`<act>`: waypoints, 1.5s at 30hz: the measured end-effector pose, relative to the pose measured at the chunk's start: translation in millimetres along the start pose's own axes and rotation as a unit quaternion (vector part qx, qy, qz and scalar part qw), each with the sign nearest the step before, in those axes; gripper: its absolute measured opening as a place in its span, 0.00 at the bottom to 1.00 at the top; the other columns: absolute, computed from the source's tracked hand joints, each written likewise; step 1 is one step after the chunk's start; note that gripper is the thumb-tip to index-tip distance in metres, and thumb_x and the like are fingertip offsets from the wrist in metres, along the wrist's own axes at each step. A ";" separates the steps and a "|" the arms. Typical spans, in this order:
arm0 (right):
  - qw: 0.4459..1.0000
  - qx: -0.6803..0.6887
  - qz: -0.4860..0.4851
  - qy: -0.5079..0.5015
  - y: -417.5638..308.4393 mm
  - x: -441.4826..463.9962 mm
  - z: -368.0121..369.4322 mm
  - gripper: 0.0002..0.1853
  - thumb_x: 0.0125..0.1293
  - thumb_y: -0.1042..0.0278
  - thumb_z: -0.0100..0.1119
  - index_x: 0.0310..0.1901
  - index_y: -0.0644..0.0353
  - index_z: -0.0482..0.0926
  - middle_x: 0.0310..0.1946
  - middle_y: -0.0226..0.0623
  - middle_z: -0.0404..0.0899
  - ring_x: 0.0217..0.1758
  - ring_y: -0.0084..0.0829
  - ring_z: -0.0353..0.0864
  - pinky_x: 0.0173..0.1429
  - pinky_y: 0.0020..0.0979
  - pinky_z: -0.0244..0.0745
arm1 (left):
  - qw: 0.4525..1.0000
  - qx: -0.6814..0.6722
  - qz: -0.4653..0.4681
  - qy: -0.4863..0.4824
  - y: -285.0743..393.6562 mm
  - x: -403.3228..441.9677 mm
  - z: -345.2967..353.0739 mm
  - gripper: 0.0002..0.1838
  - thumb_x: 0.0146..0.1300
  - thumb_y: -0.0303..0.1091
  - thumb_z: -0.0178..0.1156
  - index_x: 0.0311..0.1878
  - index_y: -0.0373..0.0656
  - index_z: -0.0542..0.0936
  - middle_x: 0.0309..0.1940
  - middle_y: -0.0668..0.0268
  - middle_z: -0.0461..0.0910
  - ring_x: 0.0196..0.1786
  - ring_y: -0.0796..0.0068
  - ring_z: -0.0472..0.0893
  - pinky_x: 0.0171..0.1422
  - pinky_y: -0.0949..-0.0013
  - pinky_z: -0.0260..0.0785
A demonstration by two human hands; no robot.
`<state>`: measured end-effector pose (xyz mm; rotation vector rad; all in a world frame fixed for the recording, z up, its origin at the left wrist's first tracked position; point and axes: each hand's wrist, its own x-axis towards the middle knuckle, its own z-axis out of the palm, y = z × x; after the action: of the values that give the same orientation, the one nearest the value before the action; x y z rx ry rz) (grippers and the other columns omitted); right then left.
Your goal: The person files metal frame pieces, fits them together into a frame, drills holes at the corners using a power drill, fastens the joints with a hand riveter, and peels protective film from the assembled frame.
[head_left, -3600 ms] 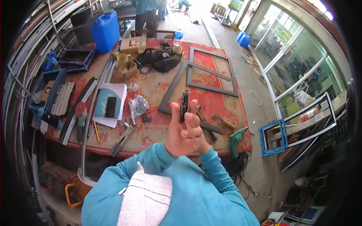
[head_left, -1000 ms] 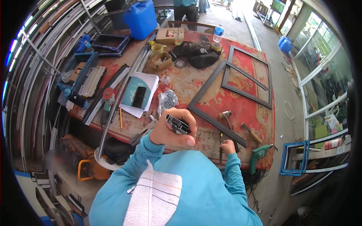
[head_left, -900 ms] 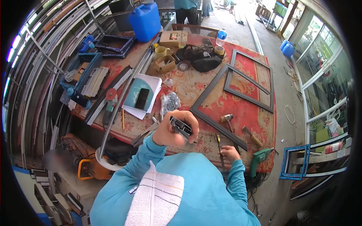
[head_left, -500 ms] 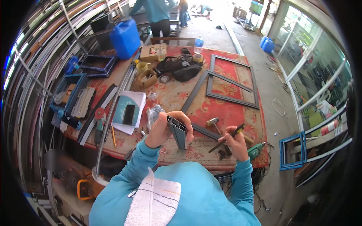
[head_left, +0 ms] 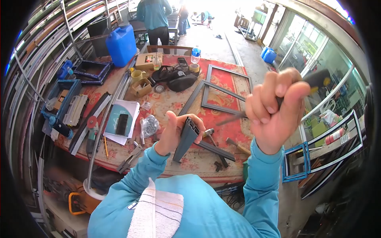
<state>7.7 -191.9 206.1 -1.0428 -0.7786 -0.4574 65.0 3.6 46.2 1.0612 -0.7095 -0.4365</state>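
Note:
My left hand (head_left: 167,139) is closed around a dark grey aluminium profile (head_left: 183,143), whose hollow cut end points up toward me. My right hand (head_left: 276,111) is raised high to the right, its fingers wrapped round a file with a black and yellow handle (head_left: 317,81). The file's thin blade (head_left: 231,119) points left and is blurred. Below the hands on the table lie a hammer (head_left: 208,133), a wooden-handled tool (head_left: 239,146) and a loose dark profile (head_left: 216,151). A clear plastic bag of small parts (head_left: 150,126) lies left of my left hand.
Grey rectangular frames (head_left: 204,94) lie on the red patterned table cover (head_left: 166,105). Leftward are a phone (head_left: 122,124) on papers, an angle grinder (head_left: 92,131) and a pencil (head_left: 106,146). A blue jerrycan (head_left: 120,45) stands behind. A person (head_left: 154,18) stands beyond the table.
My right hand has risen with the file, up and to the right, away from the table. The profile in my left hand is now tilted more. The view has shifted slightly.

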 end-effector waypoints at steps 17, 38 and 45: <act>0.991 -0.087 0.087 0.050 44.0 52.3 63.0 0.22 0.79 0.46 0.51 0.31 0.55 0.68 0.18 0.25 0.61 0.14 0.15 0.54 0.16 0.23 0.47 | 0.999 -0.033 -0.018 -0.002 -1.0 -0.4 -4.3 0.54 0.62 0.84 0.22 0.46 0.38 0.79 0.30 0.64 0.79 0.32 0.77 0.77 0.39 0.72 0.70; 0.984 -0.173 0.042 0.025 60.7 51.2 83.4 0.22 0.78 0.49 0.55 0.30 0.57 0.69 0.19 0.24 0.61 0.16 0.15 0.57 0.19 0.23 0.50 | 0.999 -0.039 0.018 0.020 4.2 -2.0 -8.6 0.53 0.64 0.82 0.25 0.43 0.36 0.79 0.29 0.62 0.80 0.31 0.76 0.78 0.39 0.72 0.72; 0.981 -0.179 0.068 0.042 51.6 44.2 89.5 0.22 0.78 0.49 0.53 0.30 0.56 0.67 0.19 0.24 0.61 0.16 0.14 0.57 0.18 0.23 0.49 | 0.999 -0.039 0.029 0.025 4.1 -7.2 -4.6 0.51 0.67 0.81 0.27 0.44 0.36 0.79 0.29 0.62 0.80 0.31 0.77 0.77 0.37 0.73 0.70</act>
<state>39.7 -87.9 234.1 -1.3939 -0.5552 -0.5314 63.2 12.9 46.1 0.9720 -0.6720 -0.3847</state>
